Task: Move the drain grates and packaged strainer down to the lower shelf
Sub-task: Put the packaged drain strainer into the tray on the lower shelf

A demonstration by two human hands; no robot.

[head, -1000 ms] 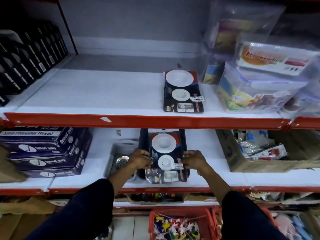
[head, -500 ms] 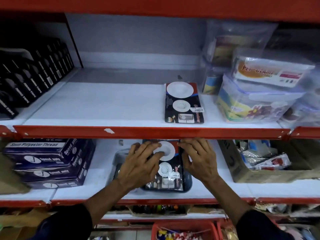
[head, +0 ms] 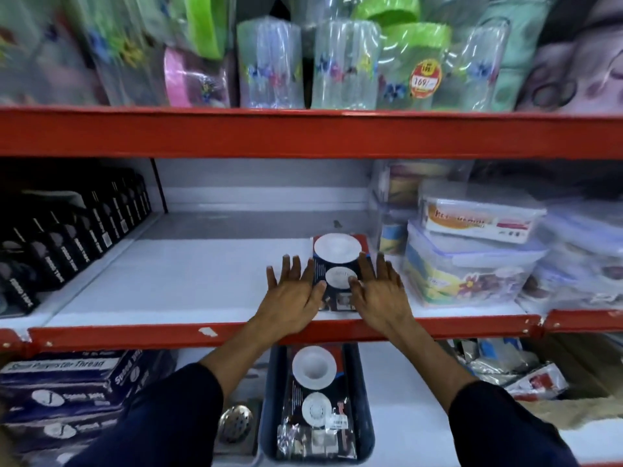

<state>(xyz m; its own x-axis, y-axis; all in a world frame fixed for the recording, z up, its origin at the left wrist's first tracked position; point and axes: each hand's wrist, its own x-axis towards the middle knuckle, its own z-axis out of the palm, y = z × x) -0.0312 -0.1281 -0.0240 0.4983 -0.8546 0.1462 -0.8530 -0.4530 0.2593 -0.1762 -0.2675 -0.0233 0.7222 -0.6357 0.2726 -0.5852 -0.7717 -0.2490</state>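
Black strainer pack (head: pixel 337 264) between left hand (head: pixel 292 294) and right hand (head: pixel 379 293).

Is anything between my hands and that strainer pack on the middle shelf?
Nothing visible. The left hand and right hand already flank the strainer pack, fingers spread, with bare shelf around it.

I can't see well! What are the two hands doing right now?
Left hand: open, fingers spread beside the strainer pack.
Right hand: open, holding nothing yet.

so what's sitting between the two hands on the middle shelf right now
In the head view, a packaged strainer lies flat between the left hand and the right hand, both open and flanking its sides.
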